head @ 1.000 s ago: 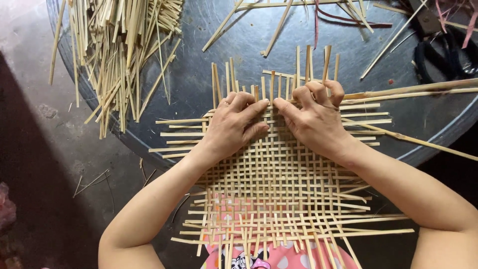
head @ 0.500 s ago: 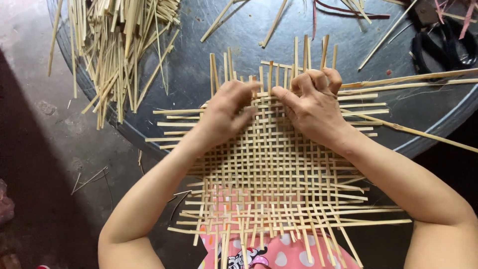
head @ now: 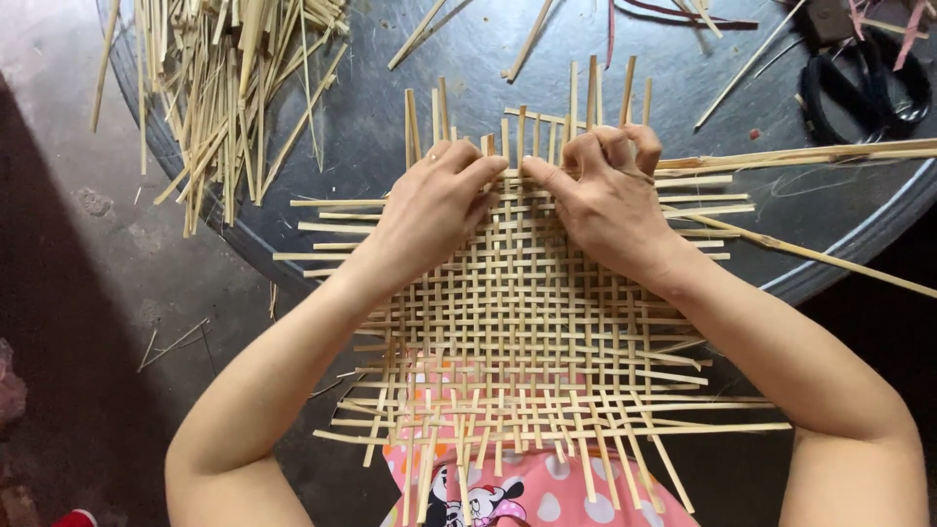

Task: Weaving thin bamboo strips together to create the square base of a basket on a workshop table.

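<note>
A flat mat woven from pale bamboo strips lies across the near edge of a round dark metal table and over my lap. My left hand rests palm down on the mat's far left part, fingers together at the top row. Beside it, my right hand presses on the far right part, its fingertips curled and pinching the strips at the top edge. Loose strip ends stick out past both hands.
A heap of loose bamboo strips lies on the table's left side. Black scissors sit at the far right. Long strips jut off to the right. Grey floor lies at left; pink spotted clothing shows below the mat.
Both hands stayed at the mat's top edge. My right hand's fingers have curled tighter onto the strips; the left fingers shifted slightly toward the middle.
</note>
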